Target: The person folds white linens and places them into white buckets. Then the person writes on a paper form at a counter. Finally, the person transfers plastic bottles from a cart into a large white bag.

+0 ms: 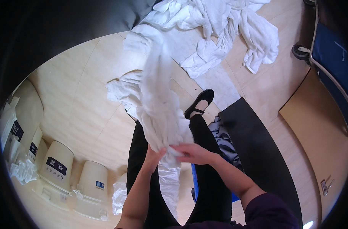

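Both hands grip the near end of a bunched white cloth, perhaps a towel (162,114), between my knees. My left hand (156,156) holds its left edge; my right hand (191,153) pinches it from the right, slightly blurred. The cloth stretches away from me and its far part is blurred. Beyond it, a heap of crumpled white cloths (219,17) lies on the floor. Another white cloth part (126,86) spreads out to the left of the held one; whether it is the same piece, I cannot tell.
Cream plastic bins with labels (58,166) line the left side, with clear plastic bags (23,170) by them. A black panel (257,154) and a dark patterned cloth (225,137) are at my right. Farther right are a wooden door (314,137) and a wheeled blue cart (331,57).
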`<action>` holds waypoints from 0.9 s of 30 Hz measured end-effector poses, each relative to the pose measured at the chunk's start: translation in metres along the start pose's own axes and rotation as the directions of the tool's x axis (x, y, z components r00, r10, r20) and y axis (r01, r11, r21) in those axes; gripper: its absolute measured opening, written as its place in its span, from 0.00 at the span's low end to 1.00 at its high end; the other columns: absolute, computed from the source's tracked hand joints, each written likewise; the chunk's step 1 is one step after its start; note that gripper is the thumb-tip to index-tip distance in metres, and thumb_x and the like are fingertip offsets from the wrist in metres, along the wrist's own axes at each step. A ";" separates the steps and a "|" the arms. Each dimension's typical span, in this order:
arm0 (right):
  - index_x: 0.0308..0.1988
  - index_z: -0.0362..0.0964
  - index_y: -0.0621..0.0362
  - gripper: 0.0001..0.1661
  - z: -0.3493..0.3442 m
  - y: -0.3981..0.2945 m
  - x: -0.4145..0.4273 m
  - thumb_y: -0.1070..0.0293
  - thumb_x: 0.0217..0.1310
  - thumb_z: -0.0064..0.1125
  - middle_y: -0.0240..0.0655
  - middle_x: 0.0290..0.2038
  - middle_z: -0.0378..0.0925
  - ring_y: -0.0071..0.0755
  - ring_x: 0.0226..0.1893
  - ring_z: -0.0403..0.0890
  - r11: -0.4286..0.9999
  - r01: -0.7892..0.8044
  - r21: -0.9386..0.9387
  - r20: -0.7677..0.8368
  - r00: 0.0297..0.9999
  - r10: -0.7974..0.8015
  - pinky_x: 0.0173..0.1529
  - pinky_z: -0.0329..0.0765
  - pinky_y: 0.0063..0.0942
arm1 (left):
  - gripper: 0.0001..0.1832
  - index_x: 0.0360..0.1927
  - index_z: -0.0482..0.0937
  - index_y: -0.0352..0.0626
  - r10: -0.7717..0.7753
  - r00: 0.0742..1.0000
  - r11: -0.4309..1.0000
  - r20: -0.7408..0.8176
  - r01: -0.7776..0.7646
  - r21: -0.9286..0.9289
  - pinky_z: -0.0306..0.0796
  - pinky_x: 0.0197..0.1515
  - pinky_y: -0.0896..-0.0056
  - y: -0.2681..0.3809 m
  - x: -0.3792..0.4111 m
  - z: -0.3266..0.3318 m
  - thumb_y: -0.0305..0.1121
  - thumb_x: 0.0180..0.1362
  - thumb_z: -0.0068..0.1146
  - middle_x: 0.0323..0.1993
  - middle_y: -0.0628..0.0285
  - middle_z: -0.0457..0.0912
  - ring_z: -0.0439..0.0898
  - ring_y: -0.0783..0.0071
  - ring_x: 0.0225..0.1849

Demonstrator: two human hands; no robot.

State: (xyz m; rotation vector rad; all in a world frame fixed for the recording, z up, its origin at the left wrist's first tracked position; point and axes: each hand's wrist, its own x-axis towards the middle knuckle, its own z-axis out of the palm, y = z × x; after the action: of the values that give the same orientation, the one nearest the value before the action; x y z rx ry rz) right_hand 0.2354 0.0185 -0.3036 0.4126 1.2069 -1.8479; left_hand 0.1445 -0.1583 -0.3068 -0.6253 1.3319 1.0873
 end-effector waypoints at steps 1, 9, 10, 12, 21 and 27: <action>0.51 0.64 0.52 0.25 -0.008 0.005 -0.002 0.70 0.50 0.54 0.35 0.48 0.69 0.32 0.46 0.70 0.998 0.034 0.045 0.041 0.999 -0.036 0.52 0.64 0.22 | 0.37 0.58 0.50 0.37 -0.016 1.000 0.999 0.012 0.016 0.042 0.57 0.55 0.72 0.002 -0.001 0.002 0.28 0.45 0.55 0.52 0.57 0.63 0.63 0.70 0.54; 0.58 0.48 0.52 0.42 -0.276 0.117 0.084 0.47 0.47 0.55 0.35 0.54 0.62 0.33 0.53 0.62 0.890 0.143 0.432 -0.897 0.166 0.409 0.53 0.58 0.39 | 0.32 0.57 0.54 0.34 -0.128 0.991 0.990 0.037 0.126 0.058 0.60 0.54 0.70 0.001 0.006 -0.006 0.25 0.47 0.52 0.52 0.56 0.65 0.65 0.69 0.52; 0.55 0.53 0.54 0.38 -0.286 0.115 0.101 0.48 0.48 0.55 0.36 0.50 0.65 0.35 0.49 0.65 0.945 0.132 0.300 -0.940 0.208 0.270 0.50 0.62 0.36 | 0.32 0.57 0.54 0.34 -0.117 0.993 0.991 0.015 0.116 0.064 0.59 0.54 0.70 0.000 0.006 -0.007 0.25 0.47 0.51 0.52 0.56 0.64 0.65 0.69 0.52; 0.48 0.61 0.59 0.31 -0.271 0.124 0.125 0.51 0.49 0.54 0.37 0.42 0.72 0.36 0.40 0.71 0.988 -0.154 0.007 -0.983 0.180 0.035 0.43 0.67 0.31 | 0.32 0.57 0.54 0.34 -0.119 0.993 0.992 -0.010 0.120 0.043 0.59 0.54 0.71 -0.003 0.004 -0.005 0.25 0.47 0.52 0.51 0.57 0.65 0.65 0.70 0.52; 0.58 0.44 0.52 0.43 -0.067 0.106 0.115 0.64 0.45 0.58 0.53 0.49 0.61 0.51 0.47 0.66 0.923 -0.385 -0.006 -0.883 0.436 0.176 0.46 0.66 0.39 | 0.34 0.58 0.52 0.34 -0.039 0.994 0.998 -0.100 0.045 0.052 0.58 0.55 0.72 -0.010 0.011 -0.011 0.27 0.48 0.53 0.52 0.56 0.64 0.64 0.70 0.53; 0.61 0.34 0.53 0.55 -0.118 0.062 0.167 0.69 0.38 0.64 0.52 0.48 0.61 0.49 0.47 0.66 0.806 -0.540 -0.241 -0.898 0.440 0.026 0.48 0.67 0.34 | 0.34 0.57 0.53 0.35 -0.023 0.994 0.995 -0.110 0.033 0.092 0.57 0.54 0.74 -0.005 0.008 -0.014 0.27 0.46 0.55 0.52 0.56 0.64 0.63 0.71 0.53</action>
State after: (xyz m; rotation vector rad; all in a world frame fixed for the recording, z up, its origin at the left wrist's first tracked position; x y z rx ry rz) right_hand 0.1700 0.0296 -0.5065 1.2802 2.0636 -0.8483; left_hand 0.1418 -0.1707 -0.3186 -0.6388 1.4553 0.9740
